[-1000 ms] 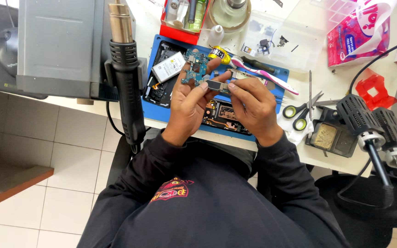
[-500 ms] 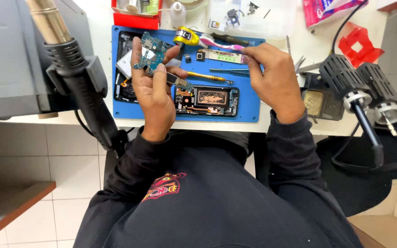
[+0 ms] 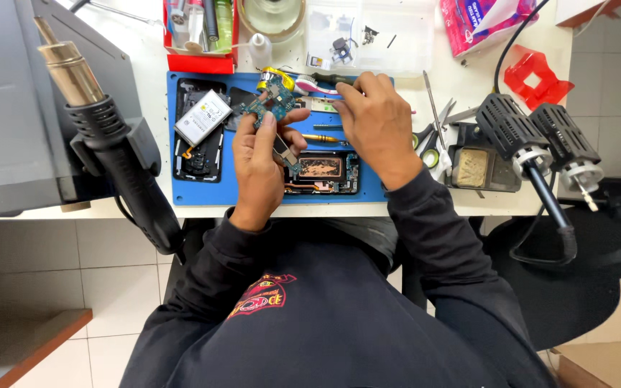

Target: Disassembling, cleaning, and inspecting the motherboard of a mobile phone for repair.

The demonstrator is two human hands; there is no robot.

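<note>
My left hand (image 3: 260, 169) holds a small blue-green circuit board (image 3: 271, 109) up above the blue work mat (image 3: 203, 190). My right hand (image 3: 374, 118) rests on the mat's far edge, its fingers on a pink and white toothbrush (image 3: 314, 86) next to a dark screwdriver. Whether it grips one of them I cannot tell. An opened phone frame (image 3: 323, 172) with a copper-coloured patch lies on the mat just in front of both hands. A silver battery (image 3: 203, 117) lies on another phone part at the mat's left.
A hot-air gun (image 3: 113, 147) hangs on a grey station (image 3: 16, 108) at the left. Soldering iron holders (image 3: 533, 136), scissors (image 3: 429, 144) and tweezers sit at the right. A red tray (image 3: 199, 29), tape roll (image 3: 273, 14) and clear parts box (image 3: 368, 29) stand behind the mat.
Both hands were together on the circuit board; my right hand has since let go and moved right to the tools at the mat's far edge. The left hand keeps the board.
</note>
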